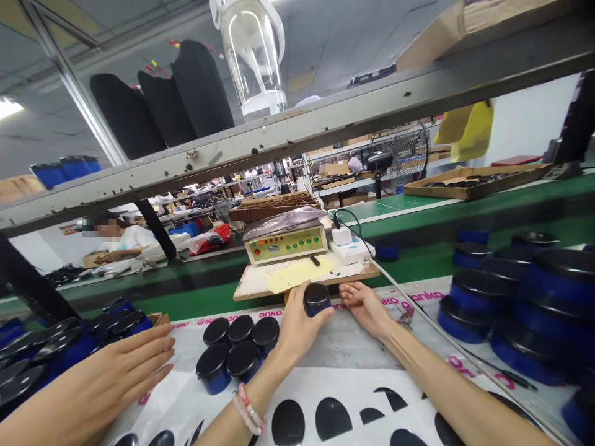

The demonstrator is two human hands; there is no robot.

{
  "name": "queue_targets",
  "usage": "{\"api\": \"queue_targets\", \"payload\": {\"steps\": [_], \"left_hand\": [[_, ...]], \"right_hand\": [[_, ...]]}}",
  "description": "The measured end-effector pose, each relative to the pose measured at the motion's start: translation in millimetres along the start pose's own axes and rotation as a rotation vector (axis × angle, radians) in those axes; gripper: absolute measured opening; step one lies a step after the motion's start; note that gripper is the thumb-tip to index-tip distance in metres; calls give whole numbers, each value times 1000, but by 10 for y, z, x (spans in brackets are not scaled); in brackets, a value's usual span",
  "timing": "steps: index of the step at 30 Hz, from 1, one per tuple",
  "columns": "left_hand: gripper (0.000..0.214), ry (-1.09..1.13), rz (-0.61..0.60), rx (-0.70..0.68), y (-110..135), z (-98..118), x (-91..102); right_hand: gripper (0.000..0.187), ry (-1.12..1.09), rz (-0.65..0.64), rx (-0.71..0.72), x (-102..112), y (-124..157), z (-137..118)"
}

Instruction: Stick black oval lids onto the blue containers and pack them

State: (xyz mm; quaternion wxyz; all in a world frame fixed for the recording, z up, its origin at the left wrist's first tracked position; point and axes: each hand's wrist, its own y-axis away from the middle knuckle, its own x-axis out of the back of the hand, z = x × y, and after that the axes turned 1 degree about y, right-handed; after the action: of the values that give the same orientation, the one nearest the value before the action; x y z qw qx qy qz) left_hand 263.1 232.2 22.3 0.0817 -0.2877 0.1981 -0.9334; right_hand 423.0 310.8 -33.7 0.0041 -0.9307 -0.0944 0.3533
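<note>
In the middle of the frame, a jar (pixel 317 300) with a black top is held between the thumb and fingers of the left hand (pixel 295 322). The right hand (pixel 365 308) is held just to the right of it, palm turned up, fingers loosely bent and parted from the thumb; nothing can be seen in it. Left of centre, five jars (pixel 243 361) are set close together on the printed sheet (pixel 186 384). More jars are stacked at the right edge and grouped at the left, where a co-worker's hand (pixel 125 371) is stretched in, fingers extended. Behind the held jar, a control box (pixel 287 246) and yellow paper (pixel 302 272) are borne by a board (pixel 244 286). The upper frame is crossed by a shelf (pixel 232 145).
</note>
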Motion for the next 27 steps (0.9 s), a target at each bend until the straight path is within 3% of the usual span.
{"api": "queue_targets", "payload": {"steps": [4,11,27], "left_hand": [[76,60,28,39,-14,-47,-62],[92,111,23,42,-13,-40,-68],[99,74,23,41,-122,-29,-21]], "right_hand": [[29,-16,-39,-3,-47,32,-6],[32,-14,-72,10,-118,58,-14],[34,11,-101,60,-204,24,-152]]}}
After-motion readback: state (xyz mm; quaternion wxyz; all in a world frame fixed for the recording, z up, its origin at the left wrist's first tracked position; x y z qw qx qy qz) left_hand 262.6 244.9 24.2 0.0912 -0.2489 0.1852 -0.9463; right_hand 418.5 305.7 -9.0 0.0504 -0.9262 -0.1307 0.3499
